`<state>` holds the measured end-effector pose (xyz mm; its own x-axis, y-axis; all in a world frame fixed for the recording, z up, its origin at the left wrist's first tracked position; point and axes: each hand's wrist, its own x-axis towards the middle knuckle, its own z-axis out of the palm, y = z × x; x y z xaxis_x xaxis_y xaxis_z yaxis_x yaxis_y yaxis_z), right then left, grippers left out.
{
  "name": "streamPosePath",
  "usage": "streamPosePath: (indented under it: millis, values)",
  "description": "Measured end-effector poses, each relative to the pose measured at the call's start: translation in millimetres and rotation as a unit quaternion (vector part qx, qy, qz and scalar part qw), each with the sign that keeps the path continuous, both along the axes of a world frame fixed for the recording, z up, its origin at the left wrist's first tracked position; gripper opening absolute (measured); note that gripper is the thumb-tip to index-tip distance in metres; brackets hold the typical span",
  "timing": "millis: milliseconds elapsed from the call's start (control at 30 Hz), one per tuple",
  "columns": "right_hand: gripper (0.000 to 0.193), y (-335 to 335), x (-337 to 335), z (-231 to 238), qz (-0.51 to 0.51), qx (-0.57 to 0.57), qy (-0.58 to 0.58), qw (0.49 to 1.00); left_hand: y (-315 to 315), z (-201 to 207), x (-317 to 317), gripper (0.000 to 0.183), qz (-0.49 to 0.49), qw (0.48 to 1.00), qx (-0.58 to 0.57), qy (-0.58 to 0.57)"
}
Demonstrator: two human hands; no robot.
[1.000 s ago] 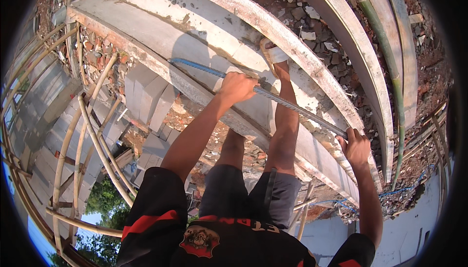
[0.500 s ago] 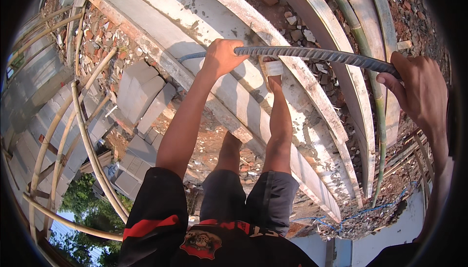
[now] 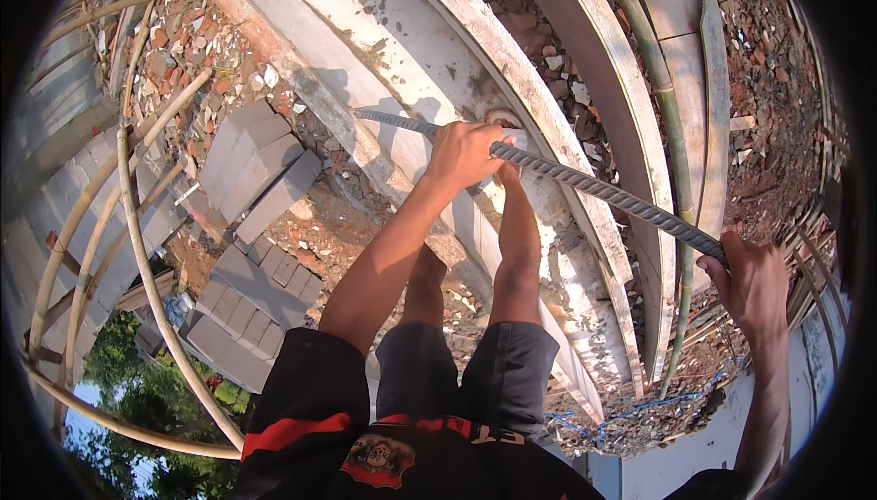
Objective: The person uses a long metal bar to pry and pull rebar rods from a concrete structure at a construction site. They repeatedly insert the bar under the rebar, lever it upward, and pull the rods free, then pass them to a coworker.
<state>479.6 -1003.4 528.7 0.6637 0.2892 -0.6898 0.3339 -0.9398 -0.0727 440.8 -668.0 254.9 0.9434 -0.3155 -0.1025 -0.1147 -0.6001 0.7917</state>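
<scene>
A ribbed steel rebar [image 3: 612, 191] slants across in front of me, its far end up to the left and its near end down to the right. My left hand [image 3: 464, 155] is wrapped round it left of its middle. At the right end of the bar, my right hand [image 3: 751, 281] is closed on it with the thumb along the side. The far tip reaches over the edge of a concrete beam with boards along it [image 3: 416, 71]. My foot, in a light strap, rests on that beam just beyond the left hand and is partly hidden by it.
Long formwork boards [image 3: 512, 62] and a bamboo pole [image 3: 671, 107] run along the right. Brick rubble [image 3: 183, 52] lies at the left, beside stacked grey blocks [image 3: 251, 167]. Bamboo poles [image 3: 146, 263] stand at far left. Blue cord [image 3: 676, 400] lies at lower right.
Both hands have come lower and nearer my body, the left also shifting right, the right shifting left. The rebar now slopes more steeply down to the right. Both grips hold.
</scene>
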Motion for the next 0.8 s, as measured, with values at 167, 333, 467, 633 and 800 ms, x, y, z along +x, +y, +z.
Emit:
streamPosePath:
  millis: [167, 333, 467, 633, 800]
  values:
    - [0.043, 7, -12, -6, 0.006, -0.03, -0.05, 0.998, 4, 4, -2, 0.012, -0.012, 0.999, 0.024, 0.036]
    - [0.045, -18, -30, -43, -0.043, -0.024, -0.028, 0.998, -6, -6, 2, 0.02, -0.101, 0.989, 0.074, 0.084]
    - [0.048, -32, -60, -71, -0.063, 0.01, 0.0, 0.998, -7, -28, -16, 0.018, -0.157, 0.976, 0.114, 0.097]
    - [0.047, -48, -97, -104, -0.084, -0.012, 0.02, 0.996, -13, -40, -30, 0.013, -0.211, 0.96, 0.147, 0.11]
    - [0.042, -63, -139, -138, -0.133, 0.047, 0.046, 0.989, -17, -53, -43, 0.011, -0.24, 0.955, 0.134, 0.111]
